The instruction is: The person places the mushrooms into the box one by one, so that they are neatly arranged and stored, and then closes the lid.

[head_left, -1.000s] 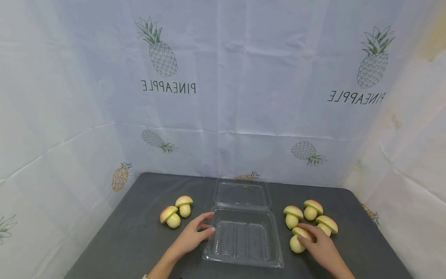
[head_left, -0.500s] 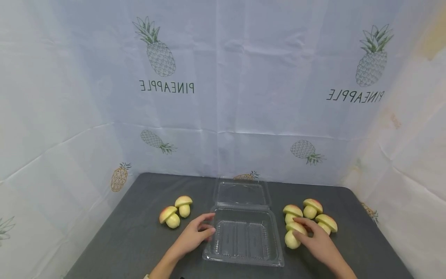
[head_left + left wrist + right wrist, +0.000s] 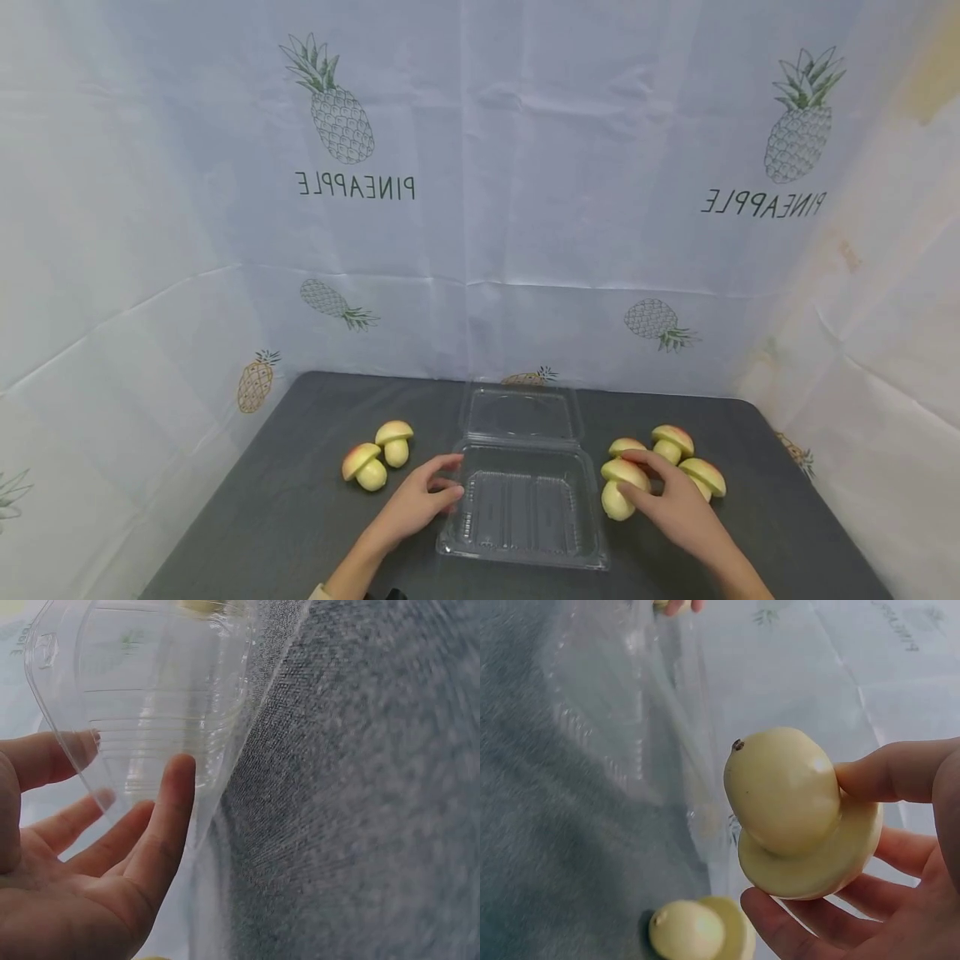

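Note:
My right hand (image 3: 671, 506) pinches a yellow mushroom-shaped piece (image 3: 784, 791) between thumb and fingers, just right of the clear plastic container (image 3: 517, 554). In the right wrist view its smooth rounded stem, with a dark spot at the end, faces the camera. The container stands with its lid (image 3: 521, 415) folded back. My left hand (image 3: 416, 502) holds the container's left edge, with the thumb at the rim and the fingers along the outer wall (image 3: 176, 712). Behind the held piece, another mushroom-shaped piece (image 3: 624, 447) is partly hidden.
Two more mushroom-shaped pieces (image 3: 393, 442) lie on the dark table (image 3: 255, 517) left of the container. Another pair (image 3: 703, 477) lies beyond the right hand. White cloth (image 3: 525, 208) printed with pineapples closes off the back and sides.
My right hand has moved left and a little away from me, carrying the mushroom-shaped piece off its place toward the container. The left hand has stayed at the container's edge.

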A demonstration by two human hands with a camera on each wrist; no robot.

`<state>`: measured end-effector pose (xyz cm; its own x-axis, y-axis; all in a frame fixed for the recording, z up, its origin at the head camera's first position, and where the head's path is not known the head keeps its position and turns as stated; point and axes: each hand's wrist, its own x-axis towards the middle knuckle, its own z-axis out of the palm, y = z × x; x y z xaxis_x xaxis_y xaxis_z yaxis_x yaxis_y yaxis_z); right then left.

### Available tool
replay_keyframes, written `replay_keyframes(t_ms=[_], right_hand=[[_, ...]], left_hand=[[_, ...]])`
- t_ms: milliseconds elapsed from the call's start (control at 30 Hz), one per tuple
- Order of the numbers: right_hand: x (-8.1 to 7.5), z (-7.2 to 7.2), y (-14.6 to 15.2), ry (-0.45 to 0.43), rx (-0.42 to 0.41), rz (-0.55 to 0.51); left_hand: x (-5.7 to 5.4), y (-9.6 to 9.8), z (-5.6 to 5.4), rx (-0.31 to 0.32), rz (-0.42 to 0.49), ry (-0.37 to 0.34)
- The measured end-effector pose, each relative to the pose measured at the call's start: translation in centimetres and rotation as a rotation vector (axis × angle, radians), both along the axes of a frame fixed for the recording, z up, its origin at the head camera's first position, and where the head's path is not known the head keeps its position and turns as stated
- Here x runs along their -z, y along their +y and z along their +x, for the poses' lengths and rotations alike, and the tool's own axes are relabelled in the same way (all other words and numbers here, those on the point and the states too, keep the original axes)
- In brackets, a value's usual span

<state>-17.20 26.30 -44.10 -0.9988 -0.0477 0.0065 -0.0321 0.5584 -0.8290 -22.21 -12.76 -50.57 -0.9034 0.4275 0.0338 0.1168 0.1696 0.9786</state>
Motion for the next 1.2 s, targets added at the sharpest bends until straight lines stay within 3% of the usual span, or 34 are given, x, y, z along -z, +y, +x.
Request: replay_keyframes(t_ms=[233, 700, 1200], right_hand=[[-0.5, -0.5, -1.4, 0.062, -0.065, -0.069], [-1.5, -1.9, -4.6, 0.104, -0.129, -0.057], [-1.4, -2.7, -8.1, 0.128, -0.224, -0.158]], left_hand=[[0.1, 0.1, -0.1, 0.001, -0.001, 0.012], [-0.1, 0.1, 0.0, -0.005, -0.007, 0.004], [0.0, 0.1, -0.2, -0.004, -0.031, 0.016]])
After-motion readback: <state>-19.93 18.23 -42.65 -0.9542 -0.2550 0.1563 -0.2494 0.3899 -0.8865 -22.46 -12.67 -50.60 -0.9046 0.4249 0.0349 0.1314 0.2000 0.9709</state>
